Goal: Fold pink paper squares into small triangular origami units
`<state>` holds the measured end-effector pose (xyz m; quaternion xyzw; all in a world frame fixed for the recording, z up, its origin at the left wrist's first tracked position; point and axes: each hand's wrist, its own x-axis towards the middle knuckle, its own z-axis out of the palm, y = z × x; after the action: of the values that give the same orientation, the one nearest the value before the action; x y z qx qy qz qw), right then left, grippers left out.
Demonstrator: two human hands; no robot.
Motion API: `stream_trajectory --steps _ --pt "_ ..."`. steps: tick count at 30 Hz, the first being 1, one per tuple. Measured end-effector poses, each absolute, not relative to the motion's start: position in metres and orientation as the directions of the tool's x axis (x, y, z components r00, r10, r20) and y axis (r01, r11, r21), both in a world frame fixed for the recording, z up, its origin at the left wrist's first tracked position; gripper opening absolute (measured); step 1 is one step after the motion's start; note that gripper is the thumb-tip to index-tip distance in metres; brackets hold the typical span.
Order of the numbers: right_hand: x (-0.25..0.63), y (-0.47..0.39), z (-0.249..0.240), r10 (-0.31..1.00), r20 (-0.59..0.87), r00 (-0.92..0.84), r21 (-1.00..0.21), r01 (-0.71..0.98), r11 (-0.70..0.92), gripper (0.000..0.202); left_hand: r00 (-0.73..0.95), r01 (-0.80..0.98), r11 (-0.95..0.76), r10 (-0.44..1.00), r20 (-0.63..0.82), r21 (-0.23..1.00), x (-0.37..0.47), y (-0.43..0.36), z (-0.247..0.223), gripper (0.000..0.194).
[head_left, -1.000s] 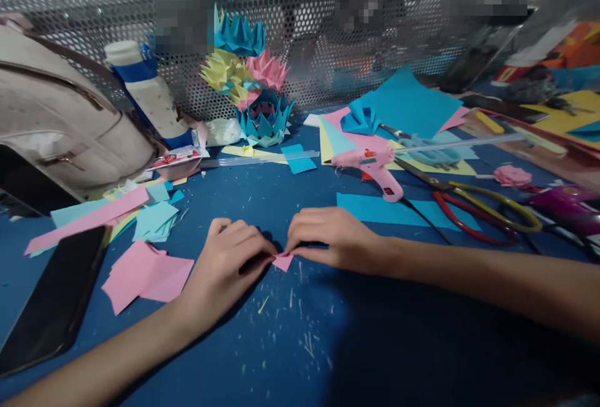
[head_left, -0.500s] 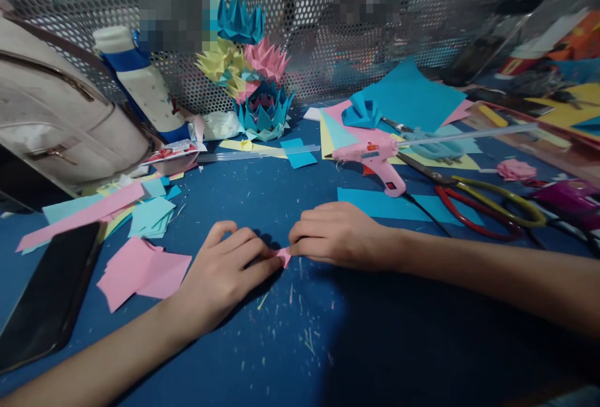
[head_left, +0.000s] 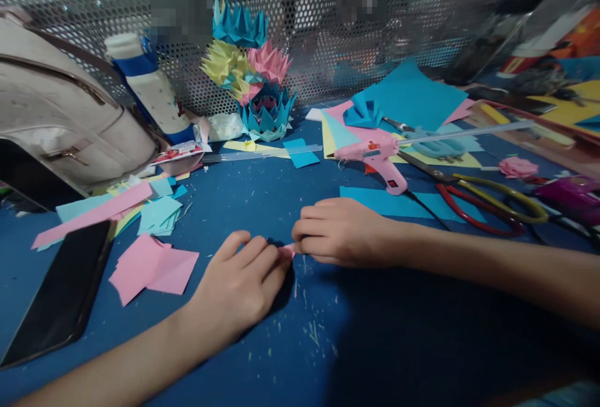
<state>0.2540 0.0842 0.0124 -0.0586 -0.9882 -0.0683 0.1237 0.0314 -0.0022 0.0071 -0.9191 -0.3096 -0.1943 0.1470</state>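
Note:
A small piece of pink paper (head_left: 287, 249) lies between my two hands on the blue table, mostly hidden by fingers. My left hand (head_left: 246, 276) is closed on its left end, thumb and fingers pressed together. From the other side, the curled fingers of my right hand (head_left: 335, 232) grip its right end. Left of my left hand are pink paper squares (head_left: 154, 266) in an uneven pile. Beyond my right hand rests a pink glue gun (head_left: 375, 155) with a clear glue stick in its back, near a blue paper strip (head_left: 412, 205).
Scissors (head_left: 492, 200) with red and yellow handles lie at right. A phone (head_left: 59, 291), a bag (head_left: 70, 100) and a bottle (head_left: 150, 85) stand or lie at left. Folded paper flowers (head_left: 267, 110) stand at the back against a perforated metal panel (head_left: 309, 57).
My left fingers have folded in closer over the pink paper, so less of it shows. My right hand keeps its grip. The whole view has shifted slightly.

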Motion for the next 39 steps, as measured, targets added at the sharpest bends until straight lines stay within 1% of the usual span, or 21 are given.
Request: stream_trajectory --steps 3,5,9,12,14,18,21,23,26,28,30,32,35,37,39 --pt "0.252 0.074 0.021 0.124 0.211 -0.97 0.153 0.158 0.975 0.028 0.723 0.649 -0.741 0.533 0.439 -0.169 0.039 -0.014 0.005 0.028" --pt "0.251 0.067 0.026 0.151 0.165 -0.975 0.159 0.177 0.971 0.024 0.713 0.665 -0.727 0.551 0.434 -0.172 0.043 -0.02 0.004 0.028" --pt "0.253 0.061 0.037 0.262 0.06 -0.963 0.114 0.268 0.957 0.013 0.711 0.672 -0.717 0.555 0.432 -0.184 0.045 -0.026 0.002 0.027" --pt "0.255 0.064 0.039 0.269 0.035 -0.962 0.067 0.271 0.96 0.011 0.713 0.673 -0.712 0.551 0.433 -0.202 0.045 -0.028 0.001 0.027" --pt "0.255 0.068 0.036 0.257 0.074 -0.964 0.048 0.261 0.964 0.015 0.711 0.678 -0.702 0.553 0.433 -0.218 0.047 -0.031 -0.001 0.028" --pt "0.253 0.074 0.021 0.194 0.268 -0.944 0.085 0.224 0.971 0.03 0.708 0.685 -0.7 0.576 0.41 -0.2 0.05 -0.036 -0.004 0.028" --pt "0.25 0.074 0.013 0.166 0.276 -0.947 0.087 0.196 0.977 0.031 0.707 0.683 -0.714 0.593 0.384 -0.154 0.051 -0.038 -0.004 0.029" --pt "0.247 0.073 0.011 0.166 0.247 -0.955 0.05 0.183 0.982 0.032 0.704 0.682 -0.721 0.6 0.38 -0.126 0.05 -0.037 -0.003 0.031" --pt "0.245 0.075 0.01 0.183 0.204 -0.962 -0.025 0.182 0.983 0.034 0.699 0.668 -0.743 0.603 0.385 -0.05 0.044 -0.029 -0.001 0.029" --pt "0.244 0.076 0.008 0.202 0.174 -0.964 -0.092 0.188 0.978 0.034 0.692 0.648 -0.761 0.608 0.39 0.035 0.036 -0.019 0.0 0.023" --pt "0.245 0.079 0.007 0.237 0.164 -0.958 -0.19 0.205 0.96 0.033 0.665 0.641 -0.753 0.641 0.384 0.148 0.028 -0.008 0.001 0.022" --pt "0.246 0.08 0.005 0.277 0.179 -0.944 -0.312 0.213 0.926 0.033 0.622 0.649 -0.715 0.696 0.361 0.26 0.022 0.003 0.001 0.013" --pt "0.247 0.082 0.005 0.318 0.206 -0.925 -0.464 0.194 0.864 0.021 0.573 0.648 -0.653 0.757 0.314 0.391 0.019 0.011 0.003 0.002" --pt "0.247 0.082 0.005 0.342 0.205 -0.917 -0.514 0.197 0.835 0.014 0.556 0.642 -0.624 0.779 0.29 0.445 0.019 0.014 0.003 0.002" --pt "0.247 0.083 0.004 0.359 0.198 -0.912 -0.534 0.207 0.819 0.014 0.55 0.633 -0.608 0.789 0.276 0.479 0.02 0.015 0.004 0.001"
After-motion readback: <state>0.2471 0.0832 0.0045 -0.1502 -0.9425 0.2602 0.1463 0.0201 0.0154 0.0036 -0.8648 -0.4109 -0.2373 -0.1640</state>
